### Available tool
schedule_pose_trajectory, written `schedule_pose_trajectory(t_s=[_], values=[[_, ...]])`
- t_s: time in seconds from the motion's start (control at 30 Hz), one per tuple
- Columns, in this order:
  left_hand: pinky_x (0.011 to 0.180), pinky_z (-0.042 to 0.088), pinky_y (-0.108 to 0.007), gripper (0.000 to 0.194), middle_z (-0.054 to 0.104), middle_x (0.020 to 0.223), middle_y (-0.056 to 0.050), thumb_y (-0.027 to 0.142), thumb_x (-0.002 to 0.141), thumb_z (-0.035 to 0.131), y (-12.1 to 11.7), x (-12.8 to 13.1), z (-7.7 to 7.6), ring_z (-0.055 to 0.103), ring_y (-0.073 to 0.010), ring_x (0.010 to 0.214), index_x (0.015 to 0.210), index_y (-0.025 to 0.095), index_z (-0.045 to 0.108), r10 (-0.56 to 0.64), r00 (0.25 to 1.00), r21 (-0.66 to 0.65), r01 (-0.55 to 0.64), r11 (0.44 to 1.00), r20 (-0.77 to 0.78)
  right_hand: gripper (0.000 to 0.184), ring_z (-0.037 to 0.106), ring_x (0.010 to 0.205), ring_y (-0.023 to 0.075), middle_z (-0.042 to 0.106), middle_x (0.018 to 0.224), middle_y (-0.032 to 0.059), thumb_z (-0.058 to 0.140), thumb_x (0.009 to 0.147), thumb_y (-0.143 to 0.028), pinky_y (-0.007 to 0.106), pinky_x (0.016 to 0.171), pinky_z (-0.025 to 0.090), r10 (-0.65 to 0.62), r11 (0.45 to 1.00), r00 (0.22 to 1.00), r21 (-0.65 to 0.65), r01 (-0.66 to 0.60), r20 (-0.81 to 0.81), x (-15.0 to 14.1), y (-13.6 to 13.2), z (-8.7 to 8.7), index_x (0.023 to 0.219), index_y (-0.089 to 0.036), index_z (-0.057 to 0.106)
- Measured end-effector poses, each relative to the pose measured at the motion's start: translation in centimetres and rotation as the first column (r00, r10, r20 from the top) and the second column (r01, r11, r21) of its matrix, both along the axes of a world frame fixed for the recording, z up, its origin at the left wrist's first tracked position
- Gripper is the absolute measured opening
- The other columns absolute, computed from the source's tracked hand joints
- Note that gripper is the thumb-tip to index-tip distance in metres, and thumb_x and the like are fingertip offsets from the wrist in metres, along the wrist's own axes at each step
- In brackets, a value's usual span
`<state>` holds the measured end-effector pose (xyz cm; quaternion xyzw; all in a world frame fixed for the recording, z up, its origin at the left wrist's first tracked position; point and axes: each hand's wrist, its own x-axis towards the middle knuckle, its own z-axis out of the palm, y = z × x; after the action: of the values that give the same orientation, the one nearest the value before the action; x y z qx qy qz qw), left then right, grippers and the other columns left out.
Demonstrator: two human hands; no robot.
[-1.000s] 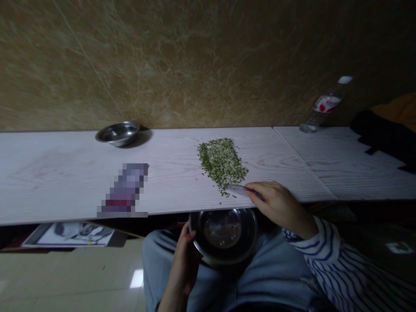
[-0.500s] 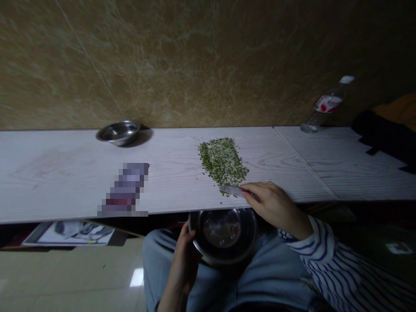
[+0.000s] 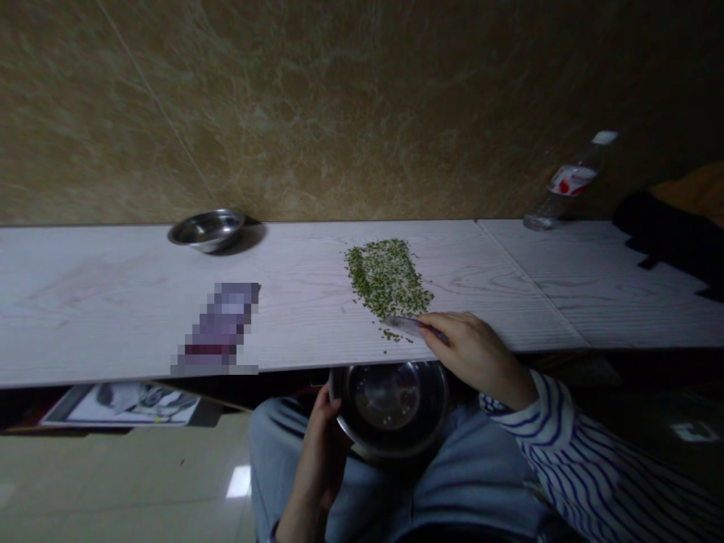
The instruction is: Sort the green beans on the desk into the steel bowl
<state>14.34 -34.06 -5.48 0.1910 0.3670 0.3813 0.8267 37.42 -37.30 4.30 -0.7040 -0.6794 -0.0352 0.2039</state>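
Small green bits [image 3: 390, 275], bean-like but too small to name surely, lie spread in a rough patch on the pale wood-grain table. My right hand [image 3: 469, 351] is closed round the handle of a small knife [image 3: 403, 325]. Its blade lies flat and low at the patch's near edge, with a few loose bits on the near side of it. Below the table edge, a deep metal bowl [image 3: 390, 445] rests at my lap, and shiny spots show inside. My left hand [image 3: 325, 445] grips the bowl's left rim, thumb on top; the other fingers are mostly hidden.
A shallow metal bowl [image 3: 208, 234] stands by the wall at left. Nearer me lies a pixelated, dark flat object [image 3: 223, 320]. A clear plastic bottle [image 3: 571, 181] with a white cap stands at right, beside dark cloth [image 3: 667, 234]. An open drawer [image 3: 127, 407] juts out below left.
My right hand and the knife have shifted slightly away from me, toward the green patch. Several bits now show on the near side of the blade. My left hand and the bowl have hardly moved.
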Motion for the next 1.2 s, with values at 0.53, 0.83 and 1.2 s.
schedule_pose_trajectory(t_s=[0.53,0.83,1.2], values=[[0.088,0.051,-0.041,0.049,0.075,0.103,-0.009,0.025,0.075,0.066,0.2,0.2,0.3,0.066,-0.0309,0.107,0.123,0.019,0.061,0.018,1.0,-0.007,-0.018,1.0,-0.003,0.017,0.071,0.09,0.0199,0.075,0.102,0.0049,0.057,0.092,-0.021,0.033,0.086,0.054,0.083,0.996,0.994,-0.01,-0.084,-0.076,-0.5,0.2,-0.6,0.101,-0.021,0.071],[0.087,0.051,-0.04,0.051,0.075,0.105,-0.008,0.024,0.075,0.065,0.0,0.5,1.1,0.066,-0.0302,0.107,0.126,0.02,0.059,0.004,1.0,-0.009,-0.004,1.0,-0.009,0.019,0.071,0.09,0.021,0.075,0.101,0.0059,0.055,0.093,-0.019,0.034,0.083,0.052,0.04,0.998,0.998,-0.053,-0.043,-0.057,-0.9,0.3,-0.4,0.105,-0.019,0.069],[0.091,0.049,-0.04,0.052,0.073,0.111,-0.009,0.025,0.077,0.064,0.0,0.1,0.6,0.063,-0.0299,0.111,0.129,0.02,0.058,0.022,1.0,-0.011,-0.021,1.0,0.013,0.016,0.069,0.087,0.0188,0.075,0.097,0.0039,0.055,0.093,-0.02,0.033,0.078,0.047,0.146,0.989,0.988,-0.02,-0.147,-0.05,-3.0,-0.5,-0.5,0.1,-0.021,0.069]])
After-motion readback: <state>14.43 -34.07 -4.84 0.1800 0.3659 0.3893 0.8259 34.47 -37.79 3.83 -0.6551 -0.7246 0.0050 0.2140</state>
